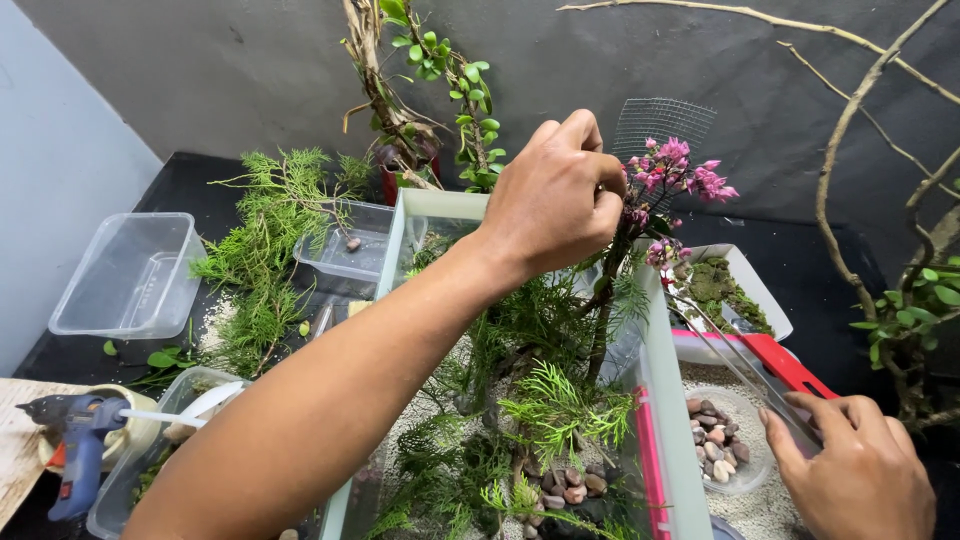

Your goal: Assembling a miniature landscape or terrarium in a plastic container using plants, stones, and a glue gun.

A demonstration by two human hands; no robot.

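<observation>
Home craft table: glass terrarium (400,235), glue gun (75,440), cuttings (265,250).

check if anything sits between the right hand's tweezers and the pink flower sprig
Nothing visible blocks them. The tweezers run from the right hand up to the pink flower sprig, over the tank's right wall. The left hand grips the sprig from the other side.

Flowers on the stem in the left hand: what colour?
Pink-magenta flowers on the stem pinched by the left hand; only the head view shows them.

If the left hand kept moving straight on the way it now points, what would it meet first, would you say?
Most likely the pink-flowered sprig right at the left hand's fingertips; beyond it stands the curved wire mesh piece, though depth is hard to judge.
</observation>
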